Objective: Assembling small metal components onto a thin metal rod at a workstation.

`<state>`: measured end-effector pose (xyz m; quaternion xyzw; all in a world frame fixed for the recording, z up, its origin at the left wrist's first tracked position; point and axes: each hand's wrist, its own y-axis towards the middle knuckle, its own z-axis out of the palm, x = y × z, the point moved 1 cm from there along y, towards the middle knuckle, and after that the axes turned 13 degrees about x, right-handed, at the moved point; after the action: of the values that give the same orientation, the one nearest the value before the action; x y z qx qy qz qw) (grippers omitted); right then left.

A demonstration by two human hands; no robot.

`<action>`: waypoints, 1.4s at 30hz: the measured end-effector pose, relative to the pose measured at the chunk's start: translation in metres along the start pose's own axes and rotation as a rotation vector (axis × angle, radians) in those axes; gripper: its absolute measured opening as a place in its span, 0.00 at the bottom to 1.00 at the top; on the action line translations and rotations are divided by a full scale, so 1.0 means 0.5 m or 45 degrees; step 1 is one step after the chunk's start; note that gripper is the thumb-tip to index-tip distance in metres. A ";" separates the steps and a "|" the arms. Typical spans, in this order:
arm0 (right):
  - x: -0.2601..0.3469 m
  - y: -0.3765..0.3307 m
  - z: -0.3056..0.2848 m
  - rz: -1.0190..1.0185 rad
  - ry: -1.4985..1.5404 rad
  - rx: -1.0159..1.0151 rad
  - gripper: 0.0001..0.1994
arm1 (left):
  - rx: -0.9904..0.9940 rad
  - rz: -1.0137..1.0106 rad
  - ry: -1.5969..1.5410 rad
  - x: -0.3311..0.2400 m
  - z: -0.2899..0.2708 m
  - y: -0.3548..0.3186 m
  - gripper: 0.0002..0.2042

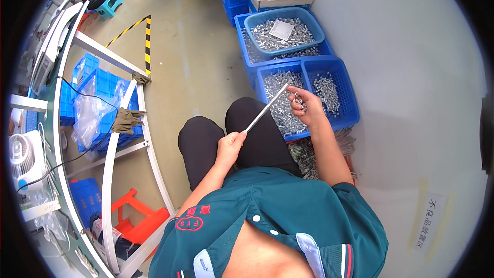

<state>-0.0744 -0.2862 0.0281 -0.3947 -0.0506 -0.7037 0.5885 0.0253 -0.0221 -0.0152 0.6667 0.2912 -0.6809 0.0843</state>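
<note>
My left hand point(230, 148) is closed round the lower end of a thin silver metal rod point(263, 111), which slants up and to the right above my knees. At the rod's upper end are the thumb and forefinger of my right hand point(312, 113). Curled in that hand's other fingers are several small metal nuts point(300, 101); whether one sits on the rod tip I cannot tell. Beneath the right hand stands a divided blue basket point(351, 110). Loose nuts point(280, 107) fill its left compartment, and a smaller heap point(326, 94) lies in the right one.
Behind the basket, a light-blue basin point(319, 27) of similar pieces rests on another blue crate. An open carton point(280, 3) stands farther back. Metal rods point(307, 163) lie beside my right thigh. A white-framed workbench point(108, 190) runs along the left, with a red stool point(135, 221) under it.
</note>
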 end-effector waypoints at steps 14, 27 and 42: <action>0.026 0.026 -0.026 -0.029 0.301 0.334 0.10 | 0.005 -0.001 0.157 0.011 0.000 -0.003 0.18; 0.095 0.010 0.010 0.028 -0.847 0.096 0.05 | 0.028 -0.046 0.232 0.008 -0.001 -0.007 0.18; 0.016 -0.002 0.030 -0.057 -0.408 0.020 0.12 | -0.001 -0.020 0.162 0.014 0.001 -0.001 0.19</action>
<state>-0.0680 -0.2841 0.0434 -0.4960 -0.1581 -0.6444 0.5601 0.0238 -0.0198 -0.0218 0.7064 0.3016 -0.6375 0.0606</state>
